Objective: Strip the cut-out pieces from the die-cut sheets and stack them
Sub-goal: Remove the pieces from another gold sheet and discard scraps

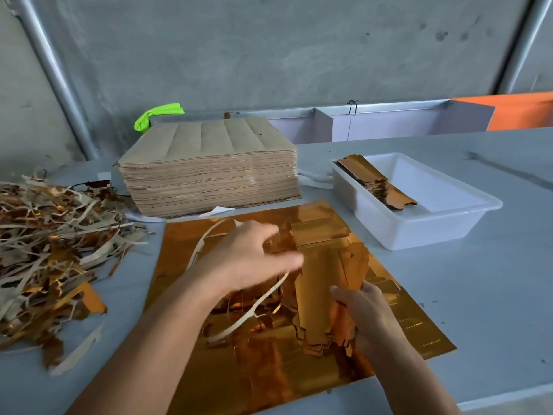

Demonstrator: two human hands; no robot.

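Two bare hands work at the middle of a pale grey table. The right hand, at about 5 o'clock from centre, has its fingers and thumb curled round a bundle of gold cut-out pieces, held upright; the pieces are long, narrow foil-faced card with notched ends, too many to count. The left hand, just to the bundle's 9 o'clock, is blurred; its fingers lie loosely spread against torn gold scrap at the bundle's upper edge, and whether it pinches the scrap cannot be told. A thin pale waste strip loops under this hand.

Beneath both hands lies one gold die-cut sheet, flat, glossy and mirror-like, with perforation lines showing near its right edge.

At 9 o'clock spreads one heap of stripped waste: tangled ribbons, dull grey on one face and gold on the other. At 12 o'clock stands one tall, squared stack of unstripped sheets, kraft-brown backs up, with faint lengthwise creases. At 2 o'clock sits one white plastic tray (rectangular, with a rolled rim) that holds one stack of finished cut-outs against its left wall.

Behind the brown stack, a bright green scrap of plastic rests near the grey concrete wall.
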